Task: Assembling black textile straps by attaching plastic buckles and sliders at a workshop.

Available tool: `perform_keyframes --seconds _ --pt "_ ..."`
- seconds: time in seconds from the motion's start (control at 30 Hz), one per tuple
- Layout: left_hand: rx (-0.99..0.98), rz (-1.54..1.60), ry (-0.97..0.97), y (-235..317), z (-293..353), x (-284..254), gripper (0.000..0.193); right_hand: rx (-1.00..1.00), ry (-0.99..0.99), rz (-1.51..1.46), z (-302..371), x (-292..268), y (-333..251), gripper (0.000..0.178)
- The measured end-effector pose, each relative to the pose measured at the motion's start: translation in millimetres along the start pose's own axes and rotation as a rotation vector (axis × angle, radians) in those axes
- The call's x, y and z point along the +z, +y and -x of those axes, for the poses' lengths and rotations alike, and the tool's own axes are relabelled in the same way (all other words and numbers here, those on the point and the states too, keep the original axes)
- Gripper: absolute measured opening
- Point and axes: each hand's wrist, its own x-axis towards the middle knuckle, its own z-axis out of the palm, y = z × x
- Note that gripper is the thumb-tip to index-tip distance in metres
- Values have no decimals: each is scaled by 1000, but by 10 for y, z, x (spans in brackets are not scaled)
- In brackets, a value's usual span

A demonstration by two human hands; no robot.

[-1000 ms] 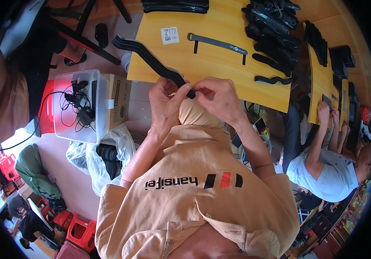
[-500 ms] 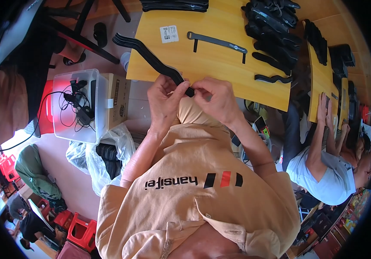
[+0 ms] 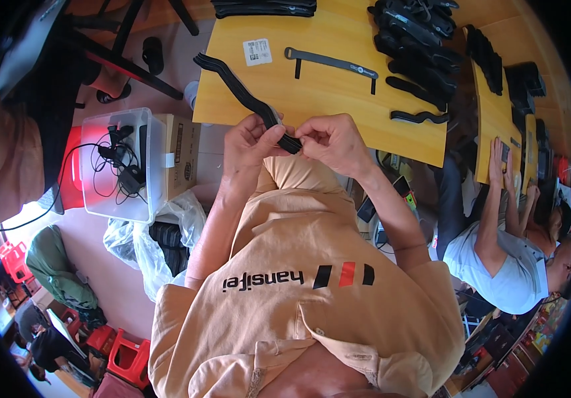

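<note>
A bundle of black straps (image 3: 239,87), stacked flat and slightly wavy, slants from over the yellow table down toward my lap. My left hand (image 3: 245,147) is closed around its lower part, thumb on top. At the near end, the fingers of my right hand (image 3: 335,146) pinch the strap ends; which layers they grip is hidden. Beyond my hands, a grey strap (image 3: 332,63) with a looped end lies across the table, above two short dark strips. Right of it rests a wavy black strap (image 3: 420,117).
The yellow table (image 3: 352,99) bears a white label (image 3: 257,52), a strap stack (image 3: 264,8) and a heap of black straps (image 3: 418,46). To the left stand a clear bin (image 3: 93,199) with cables and a cardboard box (image 3: 182,152). Another person (image 3: 498,259) sits at right.
The strap bundle's far end has swung right and its near end now shows fanned edges. Both hands stay close together at the near end.
</note>
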Motion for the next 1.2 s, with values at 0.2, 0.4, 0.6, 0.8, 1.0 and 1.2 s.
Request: perform_keyframes --seconds 0.2,0.4,0.6,0.8,1.0,1.2 --pt "-5 60 49 -81 -26 -21 30 -344 139 231 59 116 -118 13" --pt "27 5 56 -83 -21 -5 31 -405 184 376 66 110 -85 14" --pt "-43 -6 -42 20 -30 -28 32 1 25 -210 17 45 -1 18" --pt "-38 64 -20 -80 -59 -59 29 -396 146 265 54 123 -54 13" --pt "-142 120 -174 2 -37 -100 27 -559 136 439 93 90 -34 12" --pt "-203 204 -229 44 -43 -80 28 -451 -5 341 91 39 -111 10"
